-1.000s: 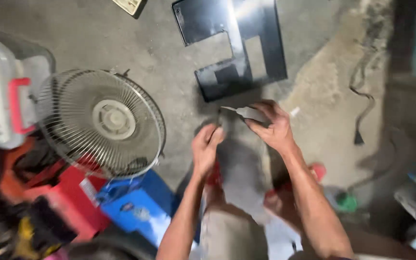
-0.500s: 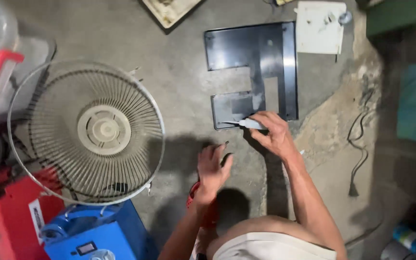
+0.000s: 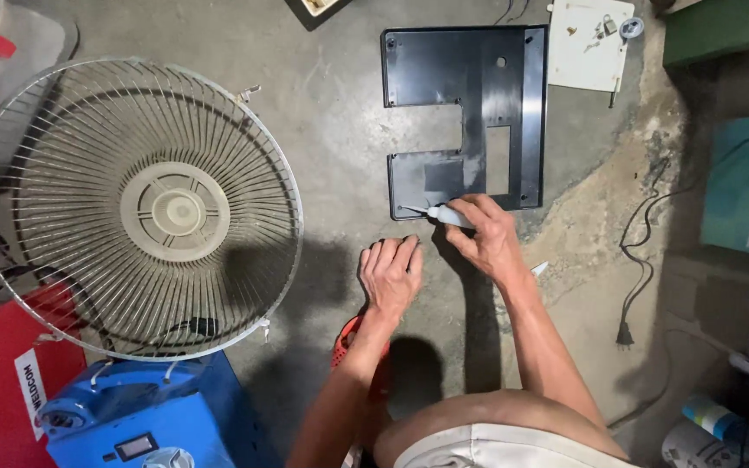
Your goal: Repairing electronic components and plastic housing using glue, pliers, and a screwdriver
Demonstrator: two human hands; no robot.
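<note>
Looking down: wire fan guard (image 3: 136, 208) lies far left on concrete. My left hand (image 3: 389, 277) rests flat on floor, palm down, fingers together, holding nothing. My right hand (image 3: 489, 238) pinches a small white squeeze bottle (image 3: 448, 215), nozzle touching the black panel (image 3: 465, 113) at its near-left corner. Bottle looks light, soft-walled; I'd grip mid-body. Panel: thin, stiff, prob. slick.

bottle body (image 3: 454, 216) hidden (in fist), fan grille (image 3: 10, 130) cropped
</note>
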